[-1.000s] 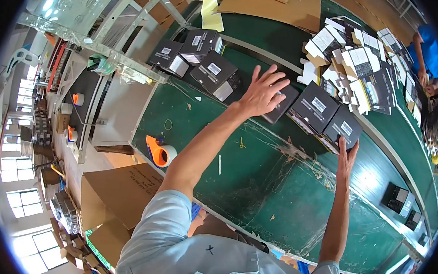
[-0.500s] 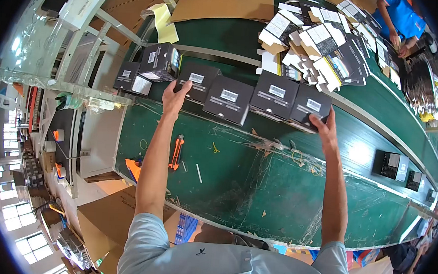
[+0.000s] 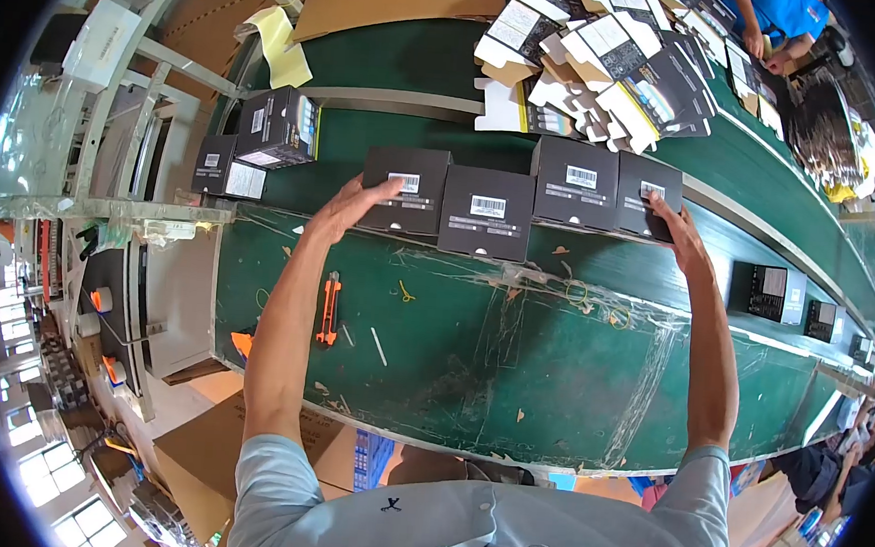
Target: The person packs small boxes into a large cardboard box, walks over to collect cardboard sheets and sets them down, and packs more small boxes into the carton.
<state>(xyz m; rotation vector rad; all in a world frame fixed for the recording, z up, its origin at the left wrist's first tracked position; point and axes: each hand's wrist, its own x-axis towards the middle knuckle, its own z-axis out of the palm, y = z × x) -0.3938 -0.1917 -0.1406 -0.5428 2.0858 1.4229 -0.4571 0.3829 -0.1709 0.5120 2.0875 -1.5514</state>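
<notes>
Several black cardboard boxes with white barcode labels stand side by side in a row on the green conveyor belt. My left hand grips the leftmost black box, thumb on its front and fingers at its left side. At the other end, my right hand has its thumb on the label of the rightmost black box, with its fingers around the right side. Between them are two more boxes, one black box set slightly nearer to me and another black box further back.
Two more black boxes sit at the left. An orange utility knife lies on the green table. Flattened printed cartons are piled behind the belt. Other boxes stand further right. A co-worker's hands show at top right.
The row of boxes has moved right between my hands, widening the gap to the two boxes at the left. The camera view has also shifted slightly.
</notes>
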